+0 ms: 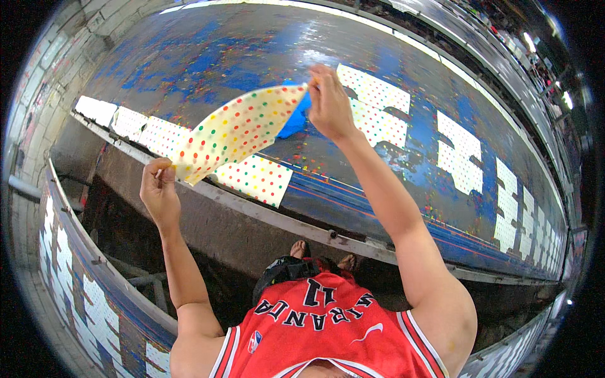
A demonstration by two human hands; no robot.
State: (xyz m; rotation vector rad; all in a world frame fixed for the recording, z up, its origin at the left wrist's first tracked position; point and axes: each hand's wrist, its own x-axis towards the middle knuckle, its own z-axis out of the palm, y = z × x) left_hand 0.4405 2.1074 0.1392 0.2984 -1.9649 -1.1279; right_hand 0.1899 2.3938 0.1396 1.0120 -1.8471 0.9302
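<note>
A cream cloth piece with red, green and yellow dots [236,129] is stretched in the air between my hands, its middle bowed upward. My left hand [160,189] pinches its lower left corner, near the table's front edge. Farther off and higher, my right hand [330,106] has its fingers closed on the upper right corner. Under the raised cloth, another dotted piece [257,179] lies flat along the near edge. Something bright blue [293,121] shows behind the cloth by my right hand; whether it is an object or paint I cannot tell.
Several dotted pieces with notched edges [381,120] lie spaced along the long, paint-stained table [189,63]. More dotted pieces [101,312] are on another table at the lower left. A block wall [57,69] stands left. A raised rim [302,234] borders the table's near side.
</note>
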